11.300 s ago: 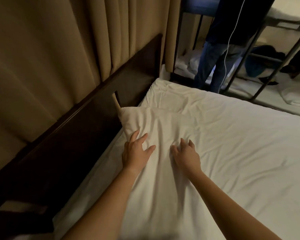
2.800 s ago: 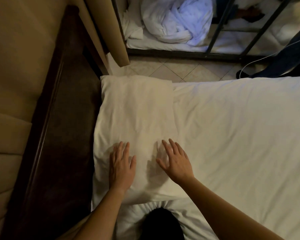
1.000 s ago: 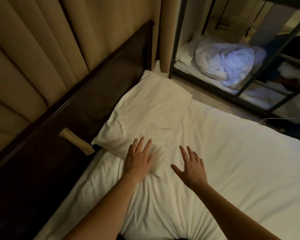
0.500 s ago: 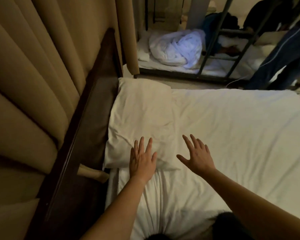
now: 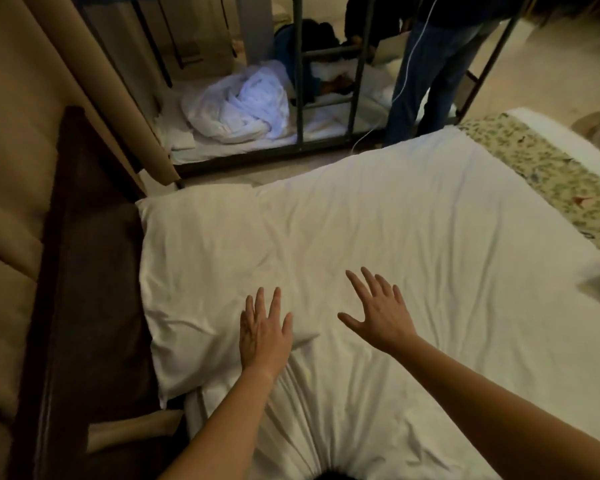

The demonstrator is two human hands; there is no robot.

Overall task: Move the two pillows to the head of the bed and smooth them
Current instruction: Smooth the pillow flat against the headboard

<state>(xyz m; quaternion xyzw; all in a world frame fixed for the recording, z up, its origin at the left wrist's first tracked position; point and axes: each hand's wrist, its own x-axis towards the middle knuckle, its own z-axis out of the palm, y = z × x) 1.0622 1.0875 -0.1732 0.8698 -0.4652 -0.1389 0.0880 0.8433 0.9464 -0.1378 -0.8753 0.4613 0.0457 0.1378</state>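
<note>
One white pillow [image 5: 201, 271] lies flat at the head of the bed, its long side against the dark headboard [image 5: 90, 271]. My left hand [image 5: 265, 332] rests palm down on the pillow's near right corner, fingers spread. My right hand [image 5: 378, 311] hovers open over the white sheet [image 5: 413, 254], just right of the pillow, holding nothing. I see only this one pillow.
A beige padded wall panel [image 5: 11, 202] rises behind the headboard. Beyond the bed stands a metal bunk frame [image 5: 300, 109] with a crumpled white duvet [image 5: 243, 105] on its lower mattress. A person in jeans [image 5: 426, 81] stands at the far side. A floral runner [image 5: 548, 174] crosses the bed's right end.
The view has swung right, showing more of the bed and the floral runner. My right hand has drifted right, off the pillow. My left hand stays on the pillow's near corner.
</note>
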